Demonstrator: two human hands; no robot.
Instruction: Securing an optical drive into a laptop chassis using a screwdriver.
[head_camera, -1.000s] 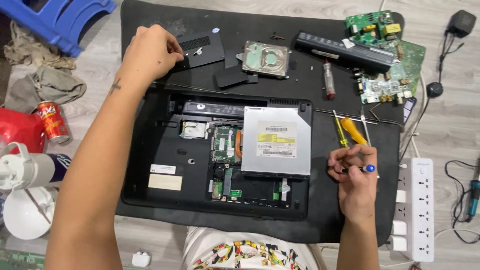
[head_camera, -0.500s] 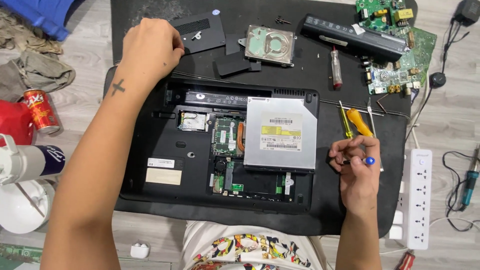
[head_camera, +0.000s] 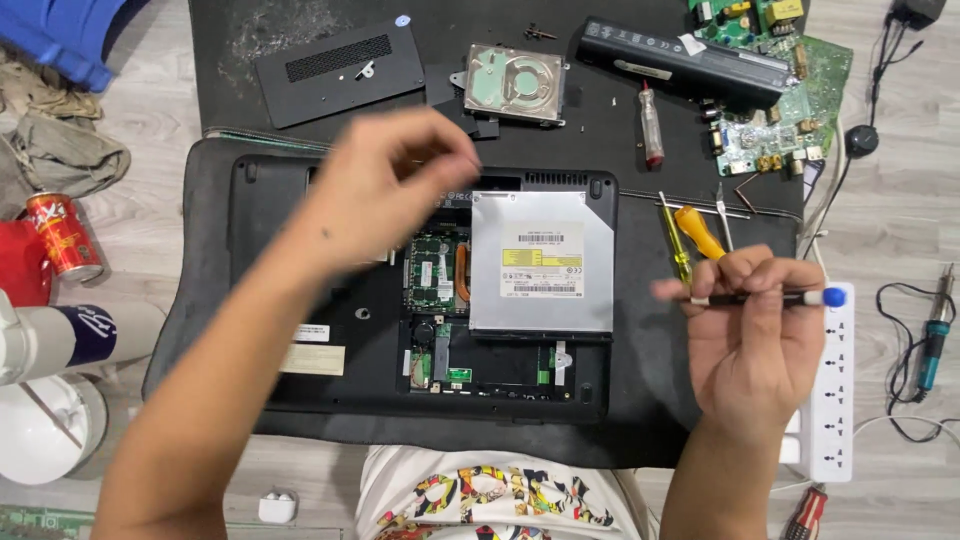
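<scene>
Black plastic framed the opened laptop (head_camera: 330, 350), which lay bottom-up on a dark mat (head_camera: 640, 420) near its front edge. The left hand (head_camera: 385, 190) hovered over the laptop's rear left part, blurred, fingers curled loosely together; whether they pinched anything could not be told. The right hand (head_camera: 755, 320) was above the mat's right edge, thumb and fingers pinching a slim black screwdriver (head_camera: 770, 297) with a blue cap, held level. A silver optical drive (head_camera: 542, 262) sat in the laptop's right half. At the mat's far edge lay a bare hard drive (head_camera: 512, 83), a vented cover panel (head_camera: 340, 70) and a long battery (head_camera: 685, 62).
</scene>
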